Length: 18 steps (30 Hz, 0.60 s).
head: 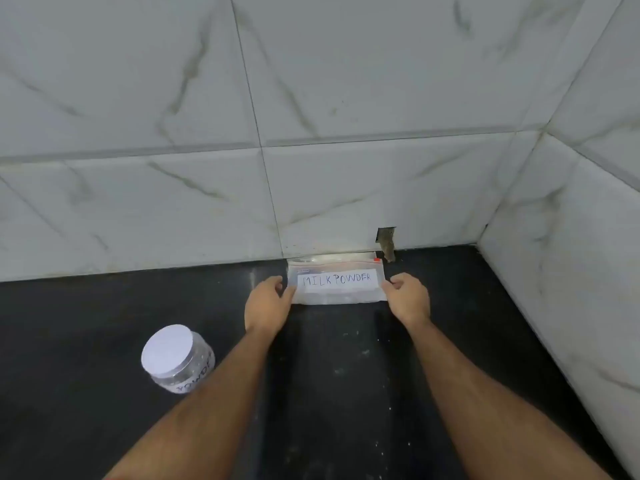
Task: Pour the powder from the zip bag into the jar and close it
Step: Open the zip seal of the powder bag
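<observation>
where my forearms reach over the dark counter (346,375), i note the lidded jar (177,358) nearest at left, then left hand (266,303) and right hand (410,299) each pinched on an end of the zip bag (337,284) labelled milk powder, leaning against the tiled wall (311,185).

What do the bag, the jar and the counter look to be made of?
Bag: thin clear plastic film, glossy, with a white paper-like label. Jar: clear wall, probably plastic, under a flat matte white lid. Counter: dark polished stone by its sheen, likely granite.
</observation>
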Available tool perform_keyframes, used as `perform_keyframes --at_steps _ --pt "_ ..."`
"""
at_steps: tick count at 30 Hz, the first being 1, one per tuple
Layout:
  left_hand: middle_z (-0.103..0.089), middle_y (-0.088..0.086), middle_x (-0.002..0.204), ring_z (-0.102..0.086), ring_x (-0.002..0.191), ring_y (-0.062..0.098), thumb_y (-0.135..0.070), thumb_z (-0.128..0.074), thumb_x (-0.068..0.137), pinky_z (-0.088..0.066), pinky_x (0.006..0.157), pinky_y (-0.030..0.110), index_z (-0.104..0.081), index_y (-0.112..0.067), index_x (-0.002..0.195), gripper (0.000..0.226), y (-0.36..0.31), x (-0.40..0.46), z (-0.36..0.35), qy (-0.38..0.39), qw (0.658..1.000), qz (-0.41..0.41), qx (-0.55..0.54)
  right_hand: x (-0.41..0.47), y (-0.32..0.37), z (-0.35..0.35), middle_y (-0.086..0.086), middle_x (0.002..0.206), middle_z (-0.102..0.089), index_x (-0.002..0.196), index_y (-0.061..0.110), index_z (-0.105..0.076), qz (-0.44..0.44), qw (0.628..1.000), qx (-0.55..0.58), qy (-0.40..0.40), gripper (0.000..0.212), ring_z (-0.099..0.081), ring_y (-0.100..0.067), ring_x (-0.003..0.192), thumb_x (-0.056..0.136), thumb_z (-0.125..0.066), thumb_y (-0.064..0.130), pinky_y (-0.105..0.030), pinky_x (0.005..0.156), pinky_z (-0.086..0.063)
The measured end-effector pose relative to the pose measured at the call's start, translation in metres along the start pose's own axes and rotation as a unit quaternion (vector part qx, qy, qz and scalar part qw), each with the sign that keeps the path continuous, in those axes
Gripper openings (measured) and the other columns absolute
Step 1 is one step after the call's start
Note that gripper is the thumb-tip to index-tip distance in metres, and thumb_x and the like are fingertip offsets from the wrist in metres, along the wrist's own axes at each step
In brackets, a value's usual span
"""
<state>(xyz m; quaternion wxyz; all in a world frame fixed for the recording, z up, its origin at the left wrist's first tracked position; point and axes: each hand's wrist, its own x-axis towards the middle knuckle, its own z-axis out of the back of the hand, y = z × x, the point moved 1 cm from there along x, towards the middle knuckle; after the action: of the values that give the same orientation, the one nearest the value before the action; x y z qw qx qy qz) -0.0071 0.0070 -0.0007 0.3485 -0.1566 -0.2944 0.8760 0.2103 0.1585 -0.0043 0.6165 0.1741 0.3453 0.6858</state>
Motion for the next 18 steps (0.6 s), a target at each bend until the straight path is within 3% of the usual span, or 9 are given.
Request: perform_keyframes --at_steps 1,3,6,11,15,18 --pt "-0.068 0.006 0.123 -0.063 0.11 0.023 -0.04 -0.058 0.095 -0.048 0.092 0.034 -0.059 -0.011 0.132 0.048 -0.001 0.008 -0.003 -0.005 1.0 0.019 -0.017 0.007 0.003 0.0 -0.006 0.108 -0.069 0.113 0.012 -0.068 -0.01 1.0 0.01 -0.004 0.025 -0.063 -0.022 0.097 0.096 -0.06 0.027 -0.029 0.078 -0.046" --pt "-0.068 0.007 0.122 -0.063 0.11 0.025 -0.038 -0.058 0.095 -0.046 0.089 0.031 -0.06 -0.009 0.13 0.045 -0.002 0.022 -0.009 -0.009 0.998 0.05 -0.029 0.021 0.005 -0.003 -0.005 0.092 -0.065 0.093 0.014 -0.068 -0.035 0.999 0.006 -0.007 0.013 -0.059 -0.019 0.083 0.095 -0.059 0.023 -0.029 0.071 -0.046" --pt "-0.067 0.007 0.127 -0.062 0.116 0.026 -0.04 -0.058 0.094 -0.047 0.092 0.032 -0.06 -0.01 0.132 0.048 -0.002 0.035 -0.017 0.011 0.994 0.101 -0.047 0.036 0.008 -0.012 -0.003 0.074 -0.061 0.068 0.017 -0.058 -0.075 0.997 -0.009 -0.001 0.024 -0.052 -0.015 0.063 0.092 -0.06 0.021 -0.027 0.053 -0.037" --pt "-0.066 0.008 0.13 -0.061 0.118 0.026 -0.041 -0.058 0.094 -0.049 0.098 0.037 -0.058 -0.01 0.134 0.05 0.005 0.045 -0.026 0.002 0.987 0.139 -0.086 0.052 0.009 -0.019 -0.004 0.087 -0.069 0.083 0.014 -0.069 -0.105 0.994 -0.007 0.008 0.016 -0.064 -0.018 0.076 0.089 -0.066 0.029 -0.03 0.06 -0.052" --pt "-0.07 0.005 0.115 -0.064 0.105 0.025 -0.034 -0.059 0.094 -0.052 0.088 0.038 -0.066 -0.013 0.12 0.034 -0.005 0.05 -0.019 -0.068 0.997 0.027 -0.023 0.054 0.01 -0.022 -0.003 0.089 -0.07 0.084 0.015 -0.068 -0.108 0.994 -0.017 -0.011 0.019 -0.064 -0.018 0.075 0.09 -0.065 0.032 -0.031 0.062 -0.053" --pt "-0.072 0.003 0.111 -0.062 0.105 0.025 -0.028 -0.06 0.094 -0.051 0.089 0.039 -0.07 -0.017 0.116 0.027 -0.023 0.062 -0.023 -0.047 0.991 -0.109 0.058 0.051 0.013 -0.025 -0.003 0.094 -0.071 0.093 0.019 -0.07 -0.09 0.993 -0.06 -0.051 0.019 -0.065 -0.02 0.079 0.093 -0.062 0.036 -0.03 0.06 -0.052"
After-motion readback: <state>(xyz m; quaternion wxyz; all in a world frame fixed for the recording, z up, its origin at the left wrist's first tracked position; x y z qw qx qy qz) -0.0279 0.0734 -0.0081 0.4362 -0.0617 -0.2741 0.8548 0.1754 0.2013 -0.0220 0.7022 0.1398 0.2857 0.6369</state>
